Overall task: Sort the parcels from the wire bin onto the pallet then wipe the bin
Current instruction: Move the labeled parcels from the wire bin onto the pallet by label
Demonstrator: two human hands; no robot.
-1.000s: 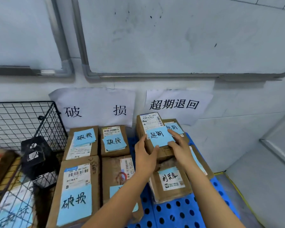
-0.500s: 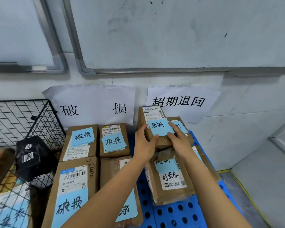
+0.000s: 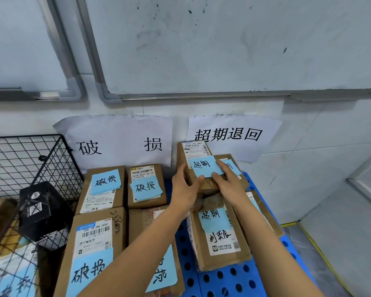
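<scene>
The blue pallet [image 3: 234, 281] lies against the wall and is well filled. The wire bin [image 3: 30, 163] stands just left of it. On the wall above hang two paper signs [image 3: 116, 133], one over each half of the pallet.

Four damaged boxes [image 3: 103, 189] with blue notes sit under the left sign. Under the right sign a second group is being stacked, with one marked box [image 3: 219, 239] near the front.

The box in hand [image 3: 195, 146] is at the back right, resting on that stack just below the right sign. The left hand [image 3: 184, 187] grips its left side, fingers wrapped round the edge and thumb on the near top. The right hand [image 3: 225, 181] lies over the near right corner, with fingers that look fairly flat on top beside the blue note [image 3: 204, 166].

By my reading the sorting is well past halfway but unfinished. A black box [image 3: 43, 209] and at least one labelled parcel [image 3: 13, 275] remain in the bin. The wiping has not begun, and no cloth is in sight.
</scene>
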